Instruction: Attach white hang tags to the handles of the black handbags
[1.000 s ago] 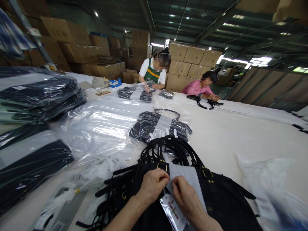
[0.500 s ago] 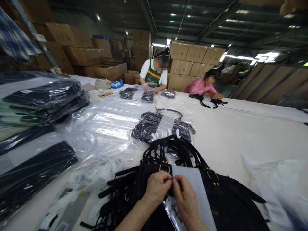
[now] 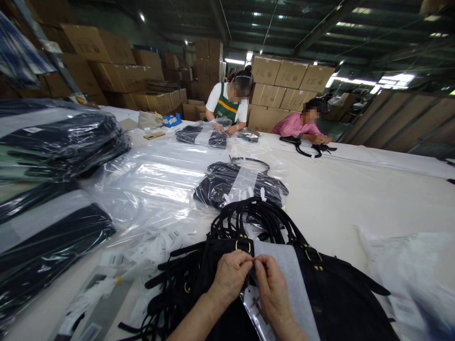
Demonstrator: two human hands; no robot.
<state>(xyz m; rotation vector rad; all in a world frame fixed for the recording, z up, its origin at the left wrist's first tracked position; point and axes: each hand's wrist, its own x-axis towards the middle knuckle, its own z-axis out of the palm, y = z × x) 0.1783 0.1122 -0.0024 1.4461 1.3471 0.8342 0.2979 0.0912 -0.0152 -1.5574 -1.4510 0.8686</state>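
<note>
A black handbag point(image 3: 341, 289) lies on top of a stack in front of me, with its looped handles point(image 3: 249, 213) pointing away and gold buckles at their bases. My left hand point(image 3: 231, 272) and my right hand point(image 3: 272, 284) meet fingertip to fingertip over the bag front, just below a buckle point(image 3: 243, 246). Both are closed in a pinch on what looks like the thin string of a hang tag. The tag point(image 3: 253, 300), whitish and glossy, hangs under the fingers, partly covered by my right hand. A pale paper band point(image 3: 284, 265) wraps the bag beside my right hand.
Plastic-wrapped dark bags point(image 3: 57, 137) are piled at left; another wrapped bag point(image 3: 245, 182) lies ahead. Clear plastic sleeves point(image 3: 152, 175) and loose tags point(image 3: 156, 251) cover the table left of centre. Plastic bags point(image 3: 405, 274) lie at right. Two co-workers point(image 3: 227, 106) work across the table.
My fingertips stay pinched together at nearly the same spot. The tag below them has swung slightly and shows a little more of its upper end. The view has shifted slightly.
</note>
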